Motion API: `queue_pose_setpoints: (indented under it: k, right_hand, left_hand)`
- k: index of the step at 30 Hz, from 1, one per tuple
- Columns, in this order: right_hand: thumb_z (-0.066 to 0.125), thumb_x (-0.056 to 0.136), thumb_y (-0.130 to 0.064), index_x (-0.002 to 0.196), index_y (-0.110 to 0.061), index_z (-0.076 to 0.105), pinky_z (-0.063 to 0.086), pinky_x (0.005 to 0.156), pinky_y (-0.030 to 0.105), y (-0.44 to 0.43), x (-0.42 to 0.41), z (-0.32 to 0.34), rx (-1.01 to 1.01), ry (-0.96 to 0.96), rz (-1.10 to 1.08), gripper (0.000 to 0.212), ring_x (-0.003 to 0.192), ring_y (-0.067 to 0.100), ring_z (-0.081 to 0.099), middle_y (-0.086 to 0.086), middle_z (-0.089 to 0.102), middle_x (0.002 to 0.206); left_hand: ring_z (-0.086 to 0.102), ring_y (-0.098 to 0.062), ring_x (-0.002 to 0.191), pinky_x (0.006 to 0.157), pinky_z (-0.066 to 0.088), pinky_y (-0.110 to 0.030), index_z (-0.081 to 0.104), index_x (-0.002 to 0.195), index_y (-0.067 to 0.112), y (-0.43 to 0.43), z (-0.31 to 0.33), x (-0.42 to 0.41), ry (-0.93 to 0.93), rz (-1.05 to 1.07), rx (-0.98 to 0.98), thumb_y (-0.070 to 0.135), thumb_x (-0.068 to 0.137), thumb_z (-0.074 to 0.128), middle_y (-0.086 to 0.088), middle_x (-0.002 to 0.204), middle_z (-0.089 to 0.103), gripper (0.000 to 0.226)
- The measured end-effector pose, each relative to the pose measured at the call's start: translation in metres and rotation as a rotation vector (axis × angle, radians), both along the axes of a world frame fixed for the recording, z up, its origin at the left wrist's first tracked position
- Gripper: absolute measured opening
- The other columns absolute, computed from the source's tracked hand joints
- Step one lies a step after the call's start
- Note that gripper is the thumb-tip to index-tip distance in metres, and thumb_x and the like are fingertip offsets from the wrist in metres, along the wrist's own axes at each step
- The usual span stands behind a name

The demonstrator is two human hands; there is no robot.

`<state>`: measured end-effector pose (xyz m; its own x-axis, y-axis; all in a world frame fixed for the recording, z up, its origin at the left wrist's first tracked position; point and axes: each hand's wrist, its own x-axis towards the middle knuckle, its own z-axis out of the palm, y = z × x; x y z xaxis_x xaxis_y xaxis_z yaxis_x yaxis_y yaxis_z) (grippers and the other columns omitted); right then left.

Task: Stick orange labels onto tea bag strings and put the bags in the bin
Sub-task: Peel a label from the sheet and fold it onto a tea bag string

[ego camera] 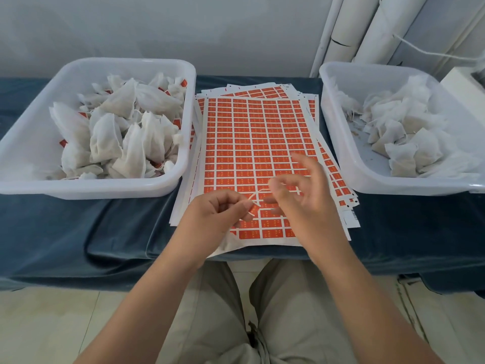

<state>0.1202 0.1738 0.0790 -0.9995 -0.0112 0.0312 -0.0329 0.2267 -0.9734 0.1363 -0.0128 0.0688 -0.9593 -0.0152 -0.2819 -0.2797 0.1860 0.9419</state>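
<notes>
Head view: a blue-clothed table point(118, 232) carries two white bins. The left bin point(91, 189) is heaped with tea bags point(118, 132) showing orange labels; the right bin point(341, 143) holds plain bags point(401, 132). Between them lies a stack of label sheets point(257, 132). Over its near edge the left hand point(215, 210), fingers curled, pinches a thin string point(256, 197). The string loops across to the blurred right hand point(304, 203), whose thumb and forefinger nip it, other fingers spread.
</notes>
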Motion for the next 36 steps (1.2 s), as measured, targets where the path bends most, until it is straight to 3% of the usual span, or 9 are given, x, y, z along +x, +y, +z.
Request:
queue_pose_setpoints:
  k: [4,9,15,21,25,28,30,33,36]
  right_hand:
    - [0.061,0.082,-0.077,0.105,-0.041,0.057,0.06,0.059,0.02,-0.01,0.015,-0.013,0.027,-0.148,0.014,0.043,0.08,0.007,0.076,-0.01,0.072,0.096]
    - [0.064,0.102,-0.042,0.107,-0.03,0.072,0.058,0.068,0.018,-0.014,0.018,-0.018,0.061,-0.051,0.193,0.016,0.085,0.008,0.075,-0.013,0.076,0.091]
    - [0.06,0.104,-0.034,0.094,-0.025,0.073,0.052,0.07,0.014,-0.009,0.017,-0.019,0.259,0.094,0.168,0.019,0.082,0.006,0.071,-0.017,0.072,0.081]
    - [0.049,0.104,-0.048,0.101,-0.027,0.075,0.058,0.069,0.021,-0.008,0.024,-0.016,0.34,0.169,0.165,0.034,0.082,0.004,0.071,-0.019,0.073,0.083]
    - [0.037,0.102,-0.054,0.092,-0.026,0.064,0.046,0.054,0.02,-0.014,0.025,-0.013,0.491,0.277,0.152,0.04,0.06,0.008,0.06,-0.017,0.059,0.068]
    - [0.037,0.106,-0.048,0.084,-0.025,0.058,0.041,0.053,0.019,-0.021,0.026,-0.009,0.349,0.255,0.138,0.038,0.057,0.013,0.056,-0.013,0.055,0.063]
    - [0.035,0.109,-0.05,0.085,-0.026,0.06,0.048,0.058,0.02,-0.024,0.025,-0.006,0.207,0.179,0.149,0.042,0.065,0.014,0.063,-0.01,0.063,0.07]
    - [0.024,0.104,-0.061,0.103,-0.037,0.063,0.052,0.069,0.014,-0.022,0.024,-0.002,0.174,0.157,0.183,0.045,0.082,0.011,0.07,-0.012,0.07,0.082]
    - [0.017,0.096,-0.081,0.11,-0.044,0.063,0.052,0.077,0.012,-0.015,0.023,-0.001,0.158,0.136,0.205,0.061,0.091,0.008,0.07,-0.014,0.072,0.088]
  left_hand:
    - [0.075,-0.007,0.08,0.069,0.056,-0.012,0.079,0.092,0.031,0.004,-0.002,0.006,0.2,0.059,-0.016,0.033,0.101,0.068,0.01,0.085,0.079,0.014]
    - [0.075,-0.006,0.081,0.072,0.056,-0.011,0.079,0.096,0.028,0.009,-0.003,0.009,0.256,-0.009,0.0,0.02,0.104,0.065,0.008,0.086,0.079,0.018]
    - [0.073,-0.008,0.079,0.074,0.058,-0.018,0.074,0.098,0.025,0.012,-0.007,0.01,0.282,-0.031,-0.008,0.018,0.107,0.061,0.004,0.084,0.077,0.017]
    - [0.074,-0.014,0.077,0.072,0.062,-0.023,0.075,0.091,0.034,0.014,-0.005,0.013,0.347,0.001,-0.011,0.04,0.098,0.065,0.006,0.082,0.077,0.013]
    - [0.069,-0.008,0.082,0.07,0.056,-0.019,0.072,0.095,0.03,0.015,-0.004,0.017,0.507,0.043,-0.337,0.038,0.103,0.059,0.016,0.081,0.071,0.018]
    - [0.067,-0.007,0.08,0.069,0.057,-0.026,0.069,0.1,0.026,0.021,0.002,0.022,0.603,0.074,-0.491,0.04,0.107,0.052,0.018,0.082,0.068,0.023]
    - [0.069,-0.008,0.077,0.067,0.059,-0.031,0.067,0.099,0.029,0.019,0.013,0.02,0.614,0.108,-0.458,0.039,0.109,0.051,0.016,0.081,0.069,0.021]
    - [0.069,-0.001,0.07,0.058,0.055,-0.015,0.061,0.093,0.038,0.003,0.047,0.002,0.601,0.237,-0.284,0.039,0.106,0.053,0.021,0.082,0.07,0.014]
    - [0.059,0.002,0.057,0.055,0.048,-0.01,0.065,0.087,0.028,-0.027,0.089,-0.036,0.544,0.409,-0.105,0.034,0.108,0.056,0.013,0.068,0.067,0.023]
